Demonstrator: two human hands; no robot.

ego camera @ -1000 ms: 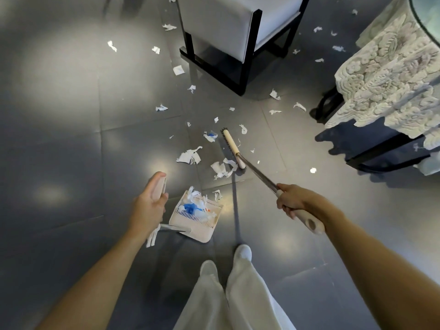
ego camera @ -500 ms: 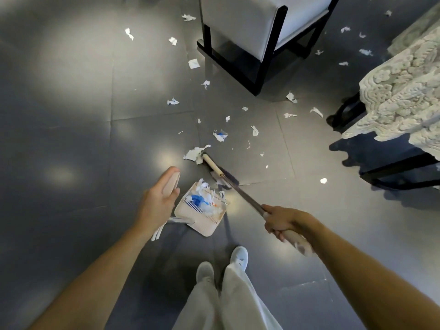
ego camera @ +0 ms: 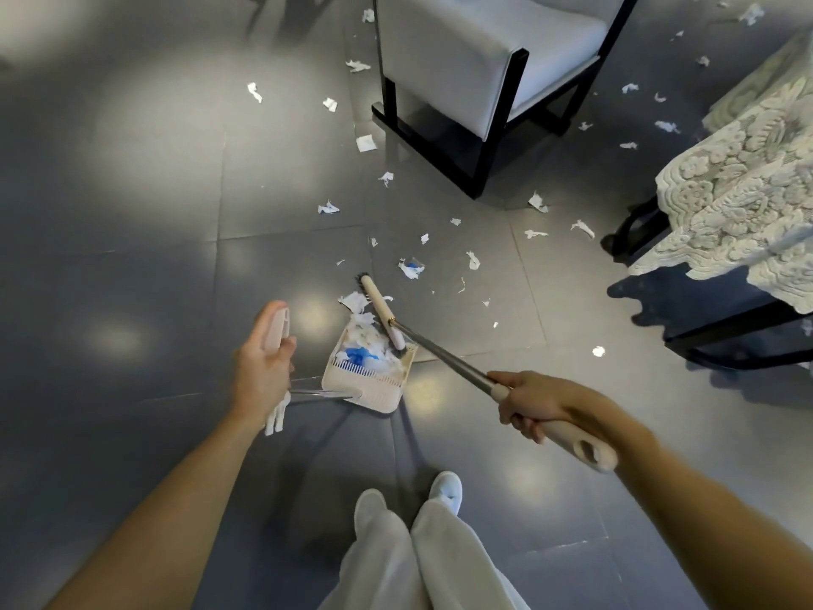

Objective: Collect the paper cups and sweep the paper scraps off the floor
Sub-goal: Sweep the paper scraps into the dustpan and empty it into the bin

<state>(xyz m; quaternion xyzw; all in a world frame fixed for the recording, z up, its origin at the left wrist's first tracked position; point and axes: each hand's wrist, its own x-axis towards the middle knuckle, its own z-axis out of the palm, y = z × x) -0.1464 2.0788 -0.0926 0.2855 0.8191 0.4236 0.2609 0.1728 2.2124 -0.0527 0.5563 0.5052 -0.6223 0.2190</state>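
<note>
While the left hand (ego camera: 263, 372) grips the upright handle of the dustpan (ego camera: 365, 391) and holds the pan flat on the floor (ego camera: 154, 257), the broom (ego camera: 379, 311) has come in from the open tile where it stood a second ago. Its head now lies across the pan's mouth. The clumps it was drawing are mostly inside, on the white and blue heap; one clump (ego camera: 354, 301) sits just outside the lip. The right hand (ego camera: 534, 405) is closed round the broom's pale grip. One stroke looks finished, yet many paper scraps (ego camera: 411, 268) lie beyond, toward the chair (ego camera: 462, 59) and the lace-draped bench (ego camera: 739, 204). No paper cups show.
</note>
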